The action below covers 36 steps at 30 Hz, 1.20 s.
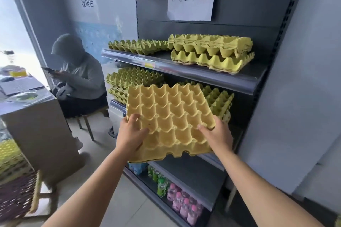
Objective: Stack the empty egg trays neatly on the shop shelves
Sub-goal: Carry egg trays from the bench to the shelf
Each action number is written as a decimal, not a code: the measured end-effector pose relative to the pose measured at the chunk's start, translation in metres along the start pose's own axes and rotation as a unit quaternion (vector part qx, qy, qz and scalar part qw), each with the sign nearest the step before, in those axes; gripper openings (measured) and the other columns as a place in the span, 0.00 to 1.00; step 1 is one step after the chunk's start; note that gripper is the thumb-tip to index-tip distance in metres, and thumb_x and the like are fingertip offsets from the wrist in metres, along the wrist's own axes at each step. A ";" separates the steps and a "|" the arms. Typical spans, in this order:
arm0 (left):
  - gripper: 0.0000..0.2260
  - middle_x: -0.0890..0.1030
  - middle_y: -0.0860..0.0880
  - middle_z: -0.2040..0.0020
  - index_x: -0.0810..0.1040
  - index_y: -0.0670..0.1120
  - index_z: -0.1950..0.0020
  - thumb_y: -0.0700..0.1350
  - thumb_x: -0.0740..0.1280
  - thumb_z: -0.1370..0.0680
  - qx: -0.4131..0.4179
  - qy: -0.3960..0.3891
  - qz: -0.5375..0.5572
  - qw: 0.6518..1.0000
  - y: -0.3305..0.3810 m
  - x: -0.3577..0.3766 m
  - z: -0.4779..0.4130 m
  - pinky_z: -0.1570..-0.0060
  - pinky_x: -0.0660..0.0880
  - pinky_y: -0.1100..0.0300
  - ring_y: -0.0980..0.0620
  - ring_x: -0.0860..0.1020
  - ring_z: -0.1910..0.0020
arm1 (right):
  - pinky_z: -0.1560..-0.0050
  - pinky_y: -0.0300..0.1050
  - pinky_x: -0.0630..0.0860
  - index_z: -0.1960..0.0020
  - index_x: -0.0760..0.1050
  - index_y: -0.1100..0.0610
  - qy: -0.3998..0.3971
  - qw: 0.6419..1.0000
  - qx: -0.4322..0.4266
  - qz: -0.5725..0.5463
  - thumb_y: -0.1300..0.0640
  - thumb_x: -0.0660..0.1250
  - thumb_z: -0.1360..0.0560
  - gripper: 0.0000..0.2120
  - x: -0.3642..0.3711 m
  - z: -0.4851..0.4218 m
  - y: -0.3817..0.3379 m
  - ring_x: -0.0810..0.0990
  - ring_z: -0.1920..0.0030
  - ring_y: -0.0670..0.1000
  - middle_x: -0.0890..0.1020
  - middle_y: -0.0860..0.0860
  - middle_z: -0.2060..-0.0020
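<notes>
**Egg tray (169, 116) in mid-air, not yet on a stack**

From where I stand, the left hand (132, 133) grips the tray's near-left corner, thumb curled over the top and fingers hidden beneath. The tray hangs in front of the middle shelf (118, 105), cups facing up, its far edge tipped higher than its near one. Its longer side seems to run away from the person toward the shelving (it is close to square, so I would not swear to it). The right hand (215, 134) clasps the near-right corner the same way. This looks like the carrying step. Next, I would guess, the tray must be levelled and squared over the right-hand stack (219, 101) so the cups nest.
</notes>
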<state>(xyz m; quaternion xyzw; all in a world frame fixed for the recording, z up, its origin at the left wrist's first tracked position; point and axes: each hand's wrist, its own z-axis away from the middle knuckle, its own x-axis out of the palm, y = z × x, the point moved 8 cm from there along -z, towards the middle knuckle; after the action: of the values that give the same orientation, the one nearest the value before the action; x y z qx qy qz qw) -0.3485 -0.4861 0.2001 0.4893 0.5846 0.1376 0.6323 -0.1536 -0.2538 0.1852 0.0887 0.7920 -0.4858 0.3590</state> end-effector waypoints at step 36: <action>0.24 0.67 0.43 0.34 0.68 0.50 0.31 0.45 0.67 0.27 0.146 0.100 0.010 0.984 -0.032 -0.218 -0.440 0.45 0.68 0.54 0.42 0.72 0.40 | 0.51 0.49 0.74 0.33 0.69 0.52 0.213 0.974 -0.078 0.013 0.39 0.67 0.31 0.31 0.182 -0.266 -0.357 0.77 0.45 0.58 0.76 0.55 0.44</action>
<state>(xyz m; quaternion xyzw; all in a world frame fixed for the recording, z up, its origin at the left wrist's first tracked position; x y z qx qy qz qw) -0.8062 -0.4626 0.3785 0.5656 0.6540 0.1055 0.4912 -0.5888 -0.2530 0.3903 0.1721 0.8846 -0.3876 0.1939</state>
